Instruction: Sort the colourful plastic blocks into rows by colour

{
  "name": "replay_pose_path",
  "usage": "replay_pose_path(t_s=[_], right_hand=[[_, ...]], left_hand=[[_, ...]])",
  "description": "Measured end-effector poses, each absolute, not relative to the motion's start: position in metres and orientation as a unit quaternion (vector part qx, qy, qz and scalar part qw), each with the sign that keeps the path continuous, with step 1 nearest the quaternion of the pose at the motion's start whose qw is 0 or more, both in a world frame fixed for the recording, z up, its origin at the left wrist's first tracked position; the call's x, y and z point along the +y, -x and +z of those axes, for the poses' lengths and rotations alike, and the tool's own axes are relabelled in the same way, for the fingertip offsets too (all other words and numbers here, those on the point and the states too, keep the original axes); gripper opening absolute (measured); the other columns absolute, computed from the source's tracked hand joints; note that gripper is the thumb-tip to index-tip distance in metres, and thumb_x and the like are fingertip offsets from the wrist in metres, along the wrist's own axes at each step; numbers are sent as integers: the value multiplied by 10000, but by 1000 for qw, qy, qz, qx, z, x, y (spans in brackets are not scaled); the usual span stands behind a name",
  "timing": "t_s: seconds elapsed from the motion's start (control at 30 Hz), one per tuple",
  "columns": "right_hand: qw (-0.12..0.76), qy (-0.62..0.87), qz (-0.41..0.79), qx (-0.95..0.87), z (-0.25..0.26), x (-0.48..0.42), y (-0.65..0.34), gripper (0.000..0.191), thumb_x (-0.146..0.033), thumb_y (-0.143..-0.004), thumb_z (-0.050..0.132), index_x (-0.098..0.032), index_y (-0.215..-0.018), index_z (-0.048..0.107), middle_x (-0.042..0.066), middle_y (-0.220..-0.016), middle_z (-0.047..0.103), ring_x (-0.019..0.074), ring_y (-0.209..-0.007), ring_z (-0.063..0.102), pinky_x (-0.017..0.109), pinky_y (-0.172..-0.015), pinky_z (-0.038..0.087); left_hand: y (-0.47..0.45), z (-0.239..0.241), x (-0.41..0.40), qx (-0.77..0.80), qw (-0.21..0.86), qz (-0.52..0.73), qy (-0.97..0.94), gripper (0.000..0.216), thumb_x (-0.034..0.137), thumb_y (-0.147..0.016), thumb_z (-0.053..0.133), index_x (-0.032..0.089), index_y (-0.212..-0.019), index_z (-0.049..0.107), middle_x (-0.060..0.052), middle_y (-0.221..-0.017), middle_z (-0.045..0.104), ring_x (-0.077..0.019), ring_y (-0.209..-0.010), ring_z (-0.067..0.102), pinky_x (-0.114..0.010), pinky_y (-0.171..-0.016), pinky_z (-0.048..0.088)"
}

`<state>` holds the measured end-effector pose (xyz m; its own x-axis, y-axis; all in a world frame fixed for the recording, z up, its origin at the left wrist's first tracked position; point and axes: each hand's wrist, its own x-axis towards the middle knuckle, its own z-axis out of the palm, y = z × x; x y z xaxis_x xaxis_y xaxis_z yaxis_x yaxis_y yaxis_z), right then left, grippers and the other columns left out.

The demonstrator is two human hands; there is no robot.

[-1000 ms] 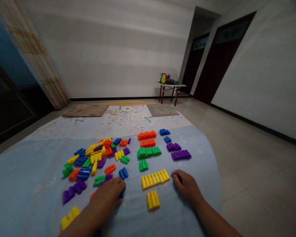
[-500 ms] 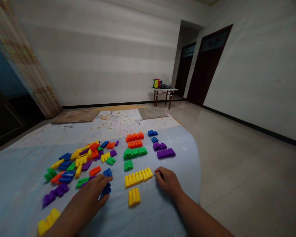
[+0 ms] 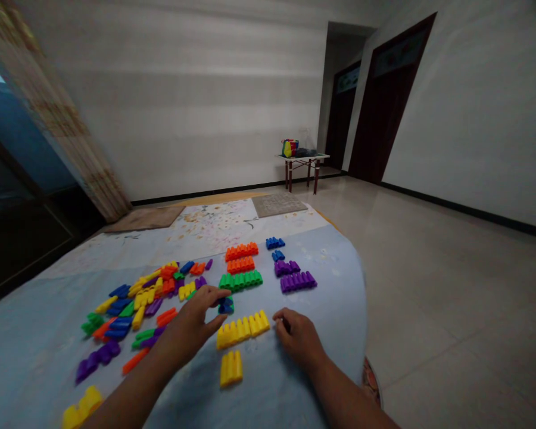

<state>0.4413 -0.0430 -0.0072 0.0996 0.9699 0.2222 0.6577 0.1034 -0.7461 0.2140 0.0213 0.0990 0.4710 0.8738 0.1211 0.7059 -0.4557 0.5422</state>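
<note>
My left hand (image 3: 191, 325) reaches forward over the blue blanket (image 3: 295, 381), thumb and forefinger pinched on a blue block (image 3: 226, 306) held just in front of the green row (image 3: 241, 280). A small green block shows partly behind it. My right hand (image 3: 297, 337) rests on the blanket with its fingers curled under, right of the long yellow row (image 3: 243, 329); nothing shows in it. A short yellow group (image 3: 231, 368) lies nearer to me. Two orange rows (image 3: 241, 251), two blue groups (image 3: 275, 242) and two purple rows (image 3: 298, 281) lie farther back.
A loose pile of mixed coloured blocks (image 3: 147, 295) spreads to the left, with purple (image 3: 96, 360) and yellow (image 3: 81, 407) pieces nearer me. The blanket's right edge meets tiled floor (image 3: 451, 286). A small table (image 3: 301, 161) with bags stands by the far wall, near dark doors.
My left hand has lifted a blue block from the near edge of the loose pile and carried it forward and right, to the green blocks. My right hand has stayed beside the yellow row.
</note>
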Motion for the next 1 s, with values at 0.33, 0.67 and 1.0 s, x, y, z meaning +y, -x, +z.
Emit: replay_pose_path(t_s=[0.33,0.67,1.0], right_hand=[[383,639,220,-629,-6,-44,-440,208,-202,-819,452,-190,-868,654,9,-710,653,125,-646,579,218,-622,375],[381,639,209,-635,-6,-42,-438,201,-172,-803,462,-194,-862,654,5,-717,654,124,-652,585,216,-632,376],[394,629,228,-630,-8,-43,-439,200,-156,-794,473,-192,-865,656,8,-707,652,126,-646,587,215,-630,386]], left_hand=[[-242,62,41,476,209,275,-808,266,308,-728,611,216,-977,606,-45,-962,627,-199,-893,593,-392,-840,502],[-292,33,50,498,114,175,-842,305,303,-816,521,224,-1099,606,-64,-1042,590,-190,-977,563,-326,-892,430],[-299,35,73,534,175,7,-827,504,402,-678,650,232,-1147,575,-62,-1092,649,-211,-994,595,-278,-807,430]])
